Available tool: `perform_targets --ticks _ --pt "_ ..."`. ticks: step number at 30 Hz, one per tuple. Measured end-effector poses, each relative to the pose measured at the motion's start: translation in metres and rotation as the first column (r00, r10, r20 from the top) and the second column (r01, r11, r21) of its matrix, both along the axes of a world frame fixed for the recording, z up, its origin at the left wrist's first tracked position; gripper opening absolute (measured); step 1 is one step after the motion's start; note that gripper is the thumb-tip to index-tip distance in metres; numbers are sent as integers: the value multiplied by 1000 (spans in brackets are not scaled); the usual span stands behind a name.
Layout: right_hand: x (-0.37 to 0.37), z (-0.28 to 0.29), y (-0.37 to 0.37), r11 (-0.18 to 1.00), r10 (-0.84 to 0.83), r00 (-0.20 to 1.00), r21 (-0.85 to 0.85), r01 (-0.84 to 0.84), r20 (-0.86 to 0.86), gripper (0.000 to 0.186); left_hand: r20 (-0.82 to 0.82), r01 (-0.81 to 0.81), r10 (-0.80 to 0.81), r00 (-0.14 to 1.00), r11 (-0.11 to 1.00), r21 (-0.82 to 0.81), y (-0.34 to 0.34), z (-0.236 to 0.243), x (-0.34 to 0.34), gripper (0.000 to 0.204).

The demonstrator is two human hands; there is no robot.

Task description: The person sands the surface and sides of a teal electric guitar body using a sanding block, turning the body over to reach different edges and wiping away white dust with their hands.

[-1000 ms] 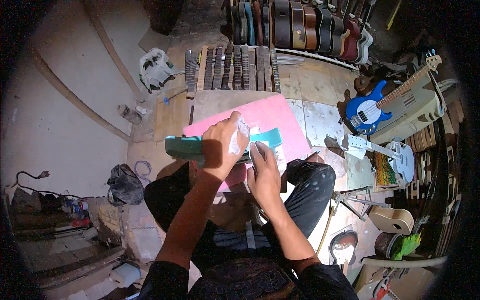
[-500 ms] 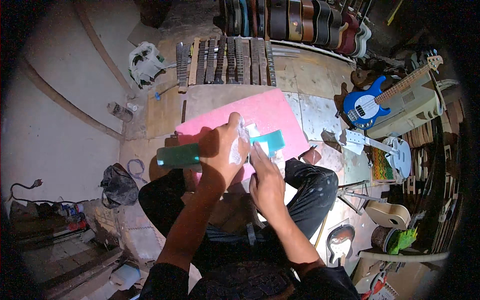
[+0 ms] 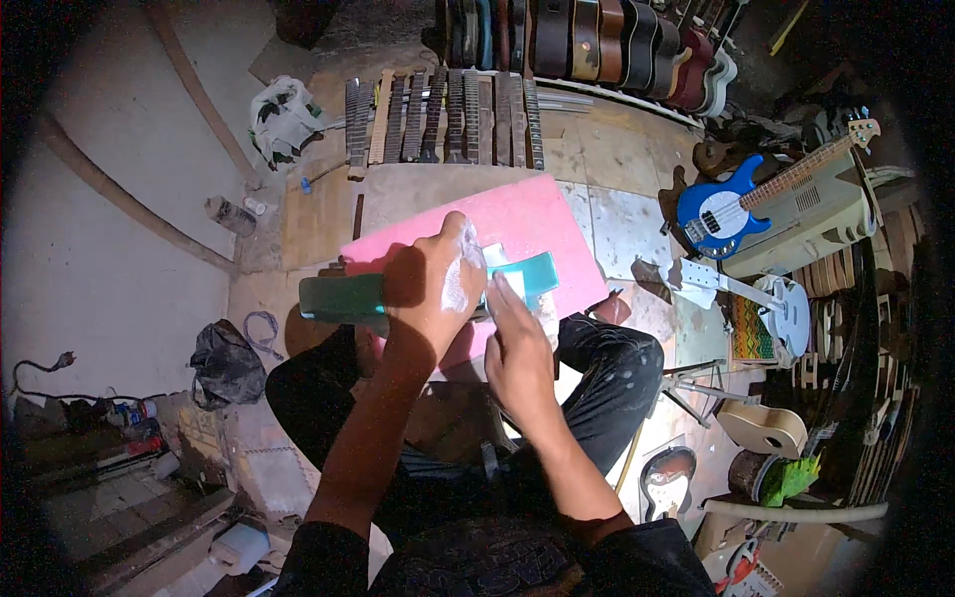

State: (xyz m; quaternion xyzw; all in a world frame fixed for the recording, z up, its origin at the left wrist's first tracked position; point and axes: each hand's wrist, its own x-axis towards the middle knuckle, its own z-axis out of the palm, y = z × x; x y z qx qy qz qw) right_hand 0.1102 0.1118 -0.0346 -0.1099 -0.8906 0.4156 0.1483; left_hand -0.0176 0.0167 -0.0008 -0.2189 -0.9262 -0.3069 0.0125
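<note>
A long teal-green piece (image 3: 338,298) with a smooth surface lies across my lap, over a pink board (image 3: 527,214). My left hand (image 3: 430,279), smeared with white on its back, is closed round the middle of it, covering that stretch. Right of that hand the piece's lighter, slightly curved end (image 3: 540,273) shows. On it, beside my left hand, is a small white piece (image 3: 516,286). My right hand (image 3: 522,353) presses on this white piece with its fingers held together. What the white piece is made of, I cannot tell.
Several guitar necks (image 3: 453,119) lie in a row beyond the board, with guitar bodies (image 3: 597,40) racked behind them. At right are a blue bass guitar (image 3: 724,211) and a white guitar (image 3: 786,313). A black plastic bag (image 3: 224,363) lies at left.
The whole view has shifted slightly, so most things appear a little further left. Both hands stay on the teal-green piece, and my right fingertips have slid slightly left and away from me.
</note>
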Motion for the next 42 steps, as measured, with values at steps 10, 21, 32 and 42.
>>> perform_targets --ticks 10,21,32,42 --pt "10 -5 -1 994 -1 1000 112 2 -13 64 -44 -48 46 998 998 -45 5 -7 -2 18" --pt "14 -13 2 982 7 999 187 1 -44 63 -86 -42 35 996 996 -83 3 0 6 19" --pt "18 -14 3 993 -17 1000 116 19 -19 61 -73 30 -29 997 999 20 -2 0 12 21" --pt "10 -17 13 994 -56 998 98 57 -16 65 -61 12 -11 998 1000 8 3 4 15 18"
